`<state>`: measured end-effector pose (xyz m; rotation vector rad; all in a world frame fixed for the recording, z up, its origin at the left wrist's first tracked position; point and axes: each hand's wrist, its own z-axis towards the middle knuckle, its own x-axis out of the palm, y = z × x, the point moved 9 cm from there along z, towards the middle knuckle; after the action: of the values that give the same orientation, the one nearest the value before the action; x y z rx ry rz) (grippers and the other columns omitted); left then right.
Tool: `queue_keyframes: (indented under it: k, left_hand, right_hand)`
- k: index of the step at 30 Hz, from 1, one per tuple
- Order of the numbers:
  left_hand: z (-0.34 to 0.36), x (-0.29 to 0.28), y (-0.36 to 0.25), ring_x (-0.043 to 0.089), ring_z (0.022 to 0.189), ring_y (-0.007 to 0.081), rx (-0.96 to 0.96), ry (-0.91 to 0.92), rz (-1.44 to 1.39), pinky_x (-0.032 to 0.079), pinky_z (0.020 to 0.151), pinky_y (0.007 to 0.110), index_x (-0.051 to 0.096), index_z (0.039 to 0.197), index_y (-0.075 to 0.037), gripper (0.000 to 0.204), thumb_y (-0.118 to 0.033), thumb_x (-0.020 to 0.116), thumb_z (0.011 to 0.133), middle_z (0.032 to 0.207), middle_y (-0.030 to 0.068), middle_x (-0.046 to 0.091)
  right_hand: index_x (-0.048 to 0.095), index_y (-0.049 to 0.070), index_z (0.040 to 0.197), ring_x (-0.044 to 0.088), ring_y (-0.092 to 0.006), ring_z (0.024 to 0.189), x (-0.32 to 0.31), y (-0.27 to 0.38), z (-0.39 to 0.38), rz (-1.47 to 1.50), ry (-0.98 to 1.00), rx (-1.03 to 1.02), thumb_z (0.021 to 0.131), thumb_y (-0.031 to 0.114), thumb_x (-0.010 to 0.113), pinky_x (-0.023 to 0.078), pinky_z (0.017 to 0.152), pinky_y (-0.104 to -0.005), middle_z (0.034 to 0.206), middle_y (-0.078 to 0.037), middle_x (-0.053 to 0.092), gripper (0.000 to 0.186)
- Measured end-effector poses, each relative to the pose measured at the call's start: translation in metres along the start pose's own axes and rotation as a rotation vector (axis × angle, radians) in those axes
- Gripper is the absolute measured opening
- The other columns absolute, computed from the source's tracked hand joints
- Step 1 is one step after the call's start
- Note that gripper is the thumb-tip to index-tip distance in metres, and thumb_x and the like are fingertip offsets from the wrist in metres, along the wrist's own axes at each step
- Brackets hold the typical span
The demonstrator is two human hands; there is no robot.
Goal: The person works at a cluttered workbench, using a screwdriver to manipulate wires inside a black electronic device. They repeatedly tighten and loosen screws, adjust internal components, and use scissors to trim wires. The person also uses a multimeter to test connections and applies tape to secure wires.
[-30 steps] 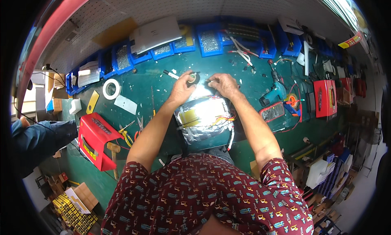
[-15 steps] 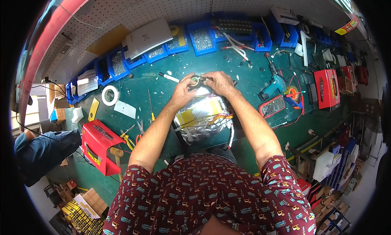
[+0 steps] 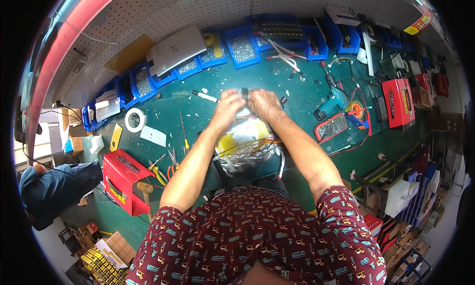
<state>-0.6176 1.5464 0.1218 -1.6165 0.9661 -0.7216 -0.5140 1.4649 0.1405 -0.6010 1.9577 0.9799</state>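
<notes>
A roll of black tape point(image 3: 244, 93), seen edge-on, is held between my two hands over the far end of a silver-wrapped bundle. My left hand point(image 3: 229, 107) pinches it from the left, fingers bent. On the other side my right hand point(image 3: 264, 103) closes round it, its fingertips partly hidden. Beneath my wrists lies the bundle point(image 3: 245, 161), with shiny wrapping, a yellow patch point(image 3: 228, 142) and several coloured wires point(image 3: 264, 143) across its top. A black-and-white marker pen point(image 3: 205, 95) rests on the bench just left of my left hand.
Blue bins point(image 3: 241, 50) of small parts line the back. To the right are a teal power drill point(image 3: 332, 103) and a red multimeter point(image 3: 330, 128). On the left lie a red metal cover point(image 3: 123, 180), pliers point(image 3: 159, 175), a mallet point(image 3: 145, 188) and a white tape roll point(image 3: 134, 118). Another person's sleeve point(image 3: 59, 188) shows far left.
The black tape roll has turned from showing its open core to edge-on. My left hand has shifted its grip on it. The bundle stays in place.
</notes>
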Motion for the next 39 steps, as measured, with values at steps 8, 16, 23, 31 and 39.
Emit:
queue_keyframes:
  k: [8,16,23,31,39]
  left_hand:
    - [0.048,-0.031,0.026,0.048,0.120,0.0308,-0.074,0.122,0.584,0.036,0.106,0.040,0.071,0.111,-0.003,0.058,-0.051,0.039,0.101,0.118,0.0197,0.060]
    - [0.025,0.004,-0.003,0.043,0.127,0.0284,0.047,0.074,0.239,0.035,0.109,0.038,0.072,0.107,-0.003,0.046,-0.044,0.053,0.099,0.130,0.0164,0.050]
    - [0.025,-0.022,0.031,0.046,0.121,0.0230,-0.038,0.165,0.477,0.033,0.108,0.034,0.070,0.108,-0.003,0.054,-0.050,0.044,0.103,0.120,0.0106,0.056]
    - [0.045,-0.018,0.004,0.051,0.118,0.0226,-0.126,-0.068,-0.060,0.038,0.105,0.035,0.069,0.103,0.002,0.052,-0.045,0.049,0.102,0.126,0.0133,0.057]
    - [0.007,0.002,0.031,0.060,0.098,0.0163,-0.190,0.216,0.218,0.043,0.095,0.031,0.073,0.102,-0.002,0.041,-0.039,0.056,0.100,0.100,0.0054,0.067]
  right_hand:
    - [0.067,0.008,0.106,0.066,-0.0350,0.099,-0.010,-0.001,-0.009,0.184,-0.202,-0.160,0.089,0.023,0.066,0.052,0.087,-0.0467,0.101,-0.017,0.070,0.023]
    - [0.067,0.007,0.103,0.067,-0.0360,0.096,-0.001,-0.009,-0.001,0.134,-0.122,-0.076,0.087,0.026,0.067,0.052,0.085,-0.0477,0.098,-0.018,0.070,0.025]
    - [0.067,0.008,0.103,0.066,-0.0363,0.097,-0.009,-0.010,-0.007,0.215,-0.198,-0.117,0.087,0.025,0.067,0.051,0.086,-0.0473,0.100,-0.018,0.070,0.023]
    - [0.067,0.006,0.101,0.066,-0.0380,0.094,-0.005,-0.005,-0.005,0.179,-0.185,-0.149,0.087,0.025,0.068,0.051,0.084,-0.0479,0.095,-0.019,0.070,0.024]
    - [0.065,0.005,0.100,0.065,-0.0379,0.097,-0.013,-0.022,-0.011,0.281,-0.233,-0.081,0.086,0.023,0.069,0.050,0.084,-0.0485,0.096,-0.020,0.069,0.024]
